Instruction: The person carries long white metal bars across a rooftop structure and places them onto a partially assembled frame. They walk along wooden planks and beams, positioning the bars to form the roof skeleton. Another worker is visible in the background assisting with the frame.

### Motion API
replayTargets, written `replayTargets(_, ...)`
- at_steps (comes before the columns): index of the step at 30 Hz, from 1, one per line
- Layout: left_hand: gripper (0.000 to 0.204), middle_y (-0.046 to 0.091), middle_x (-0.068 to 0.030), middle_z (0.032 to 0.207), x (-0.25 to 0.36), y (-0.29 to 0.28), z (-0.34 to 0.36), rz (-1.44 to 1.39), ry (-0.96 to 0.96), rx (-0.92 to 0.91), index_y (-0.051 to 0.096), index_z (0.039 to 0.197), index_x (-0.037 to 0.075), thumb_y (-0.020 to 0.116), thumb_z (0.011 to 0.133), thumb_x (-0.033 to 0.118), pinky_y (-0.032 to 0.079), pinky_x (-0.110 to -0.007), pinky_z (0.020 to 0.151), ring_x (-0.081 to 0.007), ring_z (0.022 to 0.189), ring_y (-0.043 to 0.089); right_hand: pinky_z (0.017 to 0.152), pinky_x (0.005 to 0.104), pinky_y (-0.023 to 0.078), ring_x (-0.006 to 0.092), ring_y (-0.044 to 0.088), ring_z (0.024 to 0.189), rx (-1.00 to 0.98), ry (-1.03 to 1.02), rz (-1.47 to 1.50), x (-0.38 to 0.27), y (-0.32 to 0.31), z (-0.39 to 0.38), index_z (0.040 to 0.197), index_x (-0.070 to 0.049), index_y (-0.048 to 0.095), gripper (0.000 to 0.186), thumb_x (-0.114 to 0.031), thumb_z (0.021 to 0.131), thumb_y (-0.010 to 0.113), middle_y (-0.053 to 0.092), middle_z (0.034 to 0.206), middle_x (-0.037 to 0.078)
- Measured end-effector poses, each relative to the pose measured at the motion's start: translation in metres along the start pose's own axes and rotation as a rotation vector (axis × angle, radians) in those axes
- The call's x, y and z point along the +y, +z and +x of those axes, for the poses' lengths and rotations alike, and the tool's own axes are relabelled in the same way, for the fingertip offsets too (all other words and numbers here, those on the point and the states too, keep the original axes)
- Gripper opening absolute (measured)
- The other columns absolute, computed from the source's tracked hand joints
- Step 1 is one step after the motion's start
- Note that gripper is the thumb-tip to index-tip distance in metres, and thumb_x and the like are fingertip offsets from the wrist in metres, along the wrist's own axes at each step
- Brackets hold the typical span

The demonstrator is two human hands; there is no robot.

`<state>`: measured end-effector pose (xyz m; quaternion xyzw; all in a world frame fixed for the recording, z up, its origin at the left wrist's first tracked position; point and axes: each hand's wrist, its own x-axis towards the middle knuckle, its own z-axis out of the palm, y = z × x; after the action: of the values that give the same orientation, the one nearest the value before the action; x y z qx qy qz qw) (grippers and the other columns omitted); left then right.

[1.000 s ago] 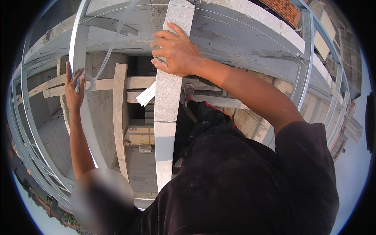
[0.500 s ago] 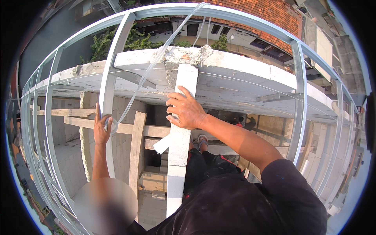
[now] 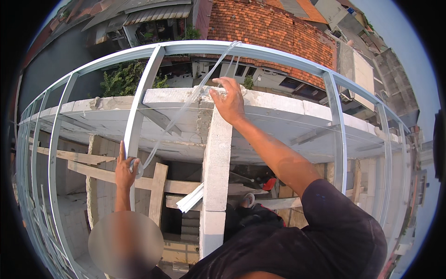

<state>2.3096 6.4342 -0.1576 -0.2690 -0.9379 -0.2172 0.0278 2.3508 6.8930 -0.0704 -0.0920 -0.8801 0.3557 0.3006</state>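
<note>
My left hand (image 3: 124,173) is at a sloping light-gauge steel channel (image 3: 134,118), index finger stretched along it. Its other fingers and thumb close on the looped lower end of a clear plastic hose (image 3: 175,119). From there the hose rises and hangs over the upper steel rail (image 3: 278,55). My right hand (image 3: 227,101) is raised over the junction of the white block walls, just right of the hose. Its fingers are apart and curved, with nothing visible in them. Beneath that wrist runs the narrow block wall (image 3: 217,160) toward me.
A long white block wall (image 3: 278,103) crosses ahead, with a thin string (image 3: 292,110) stretched along it. Wooden planks (image 3: 100,174) span the drop at left. White strips (image 3: 191,199) stick out beside the narrow wall. Tiled roofs (image 3: 274,32) lie beyond the frame.
My right hand has lifted off the narrow wall's top and moved forward to the wall junction. My left hand stays at the steel channel with the hose. The view has tilted up.
</note>
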Motion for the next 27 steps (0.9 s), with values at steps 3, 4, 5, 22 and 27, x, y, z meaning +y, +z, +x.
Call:
replayTargets(3,0.031,0.023,-0.0101,0.169,0.0,0.01,0.007,0.025,0.019,-0.011,0.077,0.098,-0.003,0.07,0.093,0.027,0.048,-0.046,0.104,-0.0389,0.134,0.053,0.108,0.0483,0.044,0.0375,0.052,0.127,0.031,0.679,-0.006,0.023,0.016,0.096,0.148,-0.01,0.044,0.077,-0.032,0.083,0.079,0.054,0.135,0.02)
replayTargets(4,0.03,0.023,-0.01,0.169,-0.005,0.011,0.003,0.044,0.037,0.007,0.077,0.098,-0.003,0.071,0.093,0.027,0.048,-0.046,0.104,-0.039,0.134,0.053,0.11,0.0527,0.041,0.0382,0.049,0.132,0.043,0.887,0.228,0.032,0.027,0.121,0.151,-0.01,0.04,0.082,-0.038,0.084,0.078,0.051,0.139,0.02)
replayTargets(5,0.03,0.023,-0.0099,0.169,-0.003,0.013,0.008,0.046,0.067,0.034,0.077,0.098,-0.002,0.071,0.093,0.027,0.048,-0.046,0.104,-0.0392,0.133,0.053,0.112,0.057,0.038,0.039,0.046,0.136,0.068,1.076,0.456,0.051,0.032,0.144,0.153,-0.011,0.036,0.087,-0.043,0.085,0.077,0.048,0.143,0.02)
replayTargets(22,0.054,0.031,-0.0167,0.165,-0.002,0.011,0.007,0.027,-0.054,0.251,0.076,0.104,-0.008,0.049,0.107,0.039,0.033,-0.047,0.117,-0.0398,0.147,0.035,0.041,0.0224,0.026,0.0063,0.029,0.048,0.226,0.446,1.338,0.026,-0.356,0.088,0.12,0.003,0.059,0.031,-0.024,0.106,0.053,0.032,0.06,-0.006)
replayTargets(27,0.082,0.059,-0.0223,0.136,0.152,-0.024,0.033,-0.792,-0.13,0.484,0.052,0.143,-0.004,0.023,0.107,0.063,0.05,-0.044,0.108,-0.0328,0.124,0.06,0.042,0.0238,0.024,0.0073,0.025,0.047,0.398,-0.025,1.2,0.026,-0.603,-0.022,0.125,0.007,0.057,0.038,-0.025,0.107,0.049,0.03,0.059,-0.005)
